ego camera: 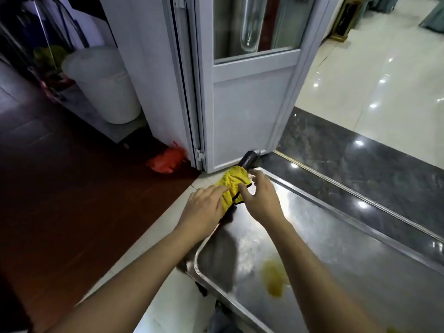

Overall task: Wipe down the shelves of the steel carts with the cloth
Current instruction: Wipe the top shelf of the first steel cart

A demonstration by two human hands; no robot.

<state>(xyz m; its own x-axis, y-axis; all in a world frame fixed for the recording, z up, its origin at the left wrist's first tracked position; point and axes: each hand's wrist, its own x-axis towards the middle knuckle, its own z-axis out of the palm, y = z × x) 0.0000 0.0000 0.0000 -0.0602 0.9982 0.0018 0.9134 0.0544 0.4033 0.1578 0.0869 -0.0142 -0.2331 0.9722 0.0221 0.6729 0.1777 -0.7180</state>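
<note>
Hands are working at the far corner of the shiny steel cart shelf (pixel 336 248), where the crumpled yellow cloth with dark edging (pixel 231 185) is lying bunched over the raised rim, just in front of a black cylindrical cart handle (pixel 248 160) and the white-framed glass door (pixel 242 92). The left hand (pixel 204 207) is pressing straight fingers onto the cloth, while the right hand (pixel 259 197) is pinching its edge, grip narrow. Bunched like this, the cloth is probably covering little steel, so streaks may be left; it could also slip off the rim onto the pale floor tiles (pixel 168 296). A yellowish patch (pixel 272 276) on the shelf may be only a reflection.
</note>
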